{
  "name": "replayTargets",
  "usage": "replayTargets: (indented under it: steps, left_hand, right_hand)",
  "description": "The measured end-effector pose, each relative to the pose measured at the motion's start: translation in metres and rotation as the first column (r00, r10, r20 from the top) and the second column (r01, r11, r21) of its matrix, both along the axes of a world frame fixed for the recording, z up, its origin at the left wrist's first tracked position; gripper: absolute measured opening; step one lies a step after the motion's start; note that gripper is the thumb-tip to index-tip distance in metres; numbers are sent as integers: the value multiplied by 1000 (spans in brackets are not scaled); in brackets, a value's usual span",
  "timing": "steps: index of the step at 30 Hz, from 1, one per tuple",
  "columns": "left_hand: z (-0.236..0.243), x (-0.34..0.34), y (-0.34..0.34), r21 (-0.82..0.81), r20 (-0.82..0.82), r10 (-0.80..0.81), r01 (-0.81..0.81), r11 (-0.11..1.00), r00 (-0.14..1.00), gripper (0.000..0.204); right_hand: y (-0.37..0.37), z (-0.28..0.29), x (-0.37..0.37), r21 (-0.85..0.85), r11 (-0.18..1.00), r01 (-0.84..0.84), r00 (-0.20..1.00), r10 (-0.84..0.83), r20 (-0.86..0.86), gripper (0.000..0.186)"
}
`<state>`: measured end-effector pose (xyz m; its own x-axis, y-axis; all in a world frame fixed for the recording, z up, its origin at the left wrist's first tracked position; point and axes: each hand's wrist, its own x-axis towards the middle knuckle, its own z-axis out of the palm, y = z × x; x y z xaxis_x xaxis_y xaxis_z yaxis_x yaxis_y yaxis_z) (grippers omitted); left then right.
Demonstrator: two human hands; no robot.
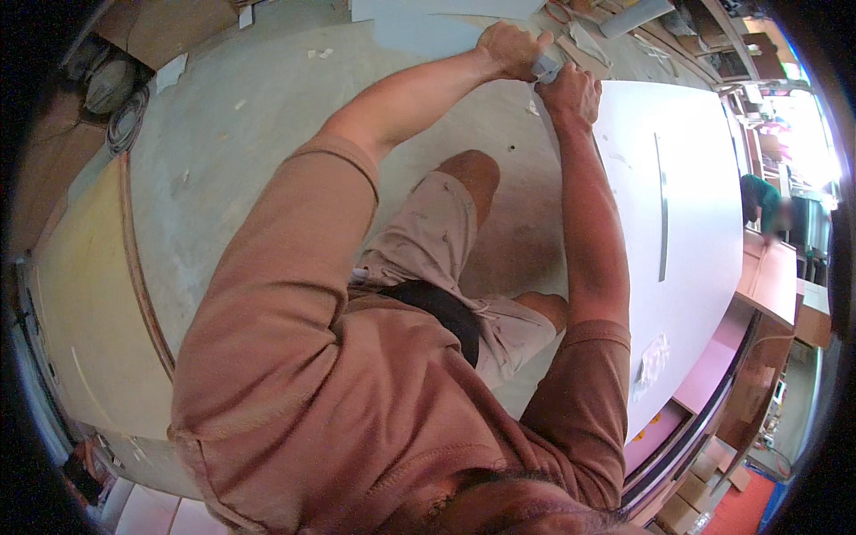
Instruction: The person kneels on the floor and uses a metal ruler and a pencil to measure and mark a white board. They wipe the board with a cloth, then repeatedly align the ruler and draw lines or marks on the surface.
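Note:
At the top of the head view my left hand (pixel 513 51) and my right hand (pixel 572 94) are closed around a small grey object (pixel 545 69), which looks like a tool, at the upper left corner of a large white board (pixel 678 232). My right hand and forearm lie along the board's left edge. A long metal strip (pixel 662 214) and a crumpled white scrap (pixel 654 357) rest on the board. Exactly what the grey object is cannot be made out under my fingers.
I kneel or crouch on a concrete floor (pixel 214 125) with paper scraps. A yellowish wooden panel (pixel 80 303) and coiled cable (pixel 127 120) are at left. A co-worker in green (pixel 756 201) works beyond the board, among wooden boards (pixel 767 276), boxes and shelving.

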<state>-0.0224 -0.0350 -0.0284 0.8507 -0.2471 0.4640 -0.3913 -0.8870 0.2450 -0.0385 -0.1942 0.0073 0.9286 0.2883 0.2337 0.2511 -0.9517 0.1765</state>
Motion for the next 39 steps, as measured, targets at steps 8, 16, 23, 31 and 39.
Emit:
replayTargets:
  steps: [8,16,23,31,39]
  left_hand:
    - [6,-13,-3,-23,27,56,-55,998,998,59]
    - [-73,-55,-13,-737,-37,231,-182,651,972,70]
    - [-128,-4,-27,-986,-72,-623,39,162,779,72]
    - [-120,4,-42,-924,146,-642,-127,-360,753,66]
    - [-118,-9,-75,-981,9,-173,-25,-193,985,57]
  right_hand:
    - [3,8,-6,3,1000,26,999,-26,-24,52]
    - [-5,5,-2,3,1000,-22,999,22,-33,58]
    - [-9,3,8,-65,998,-22,994,15,-105,55]
    - [1,9,2,-90,996,18,994,-28,-109,67]
    - [5,7,-4,-95,995,6,999,-10,-45,70]
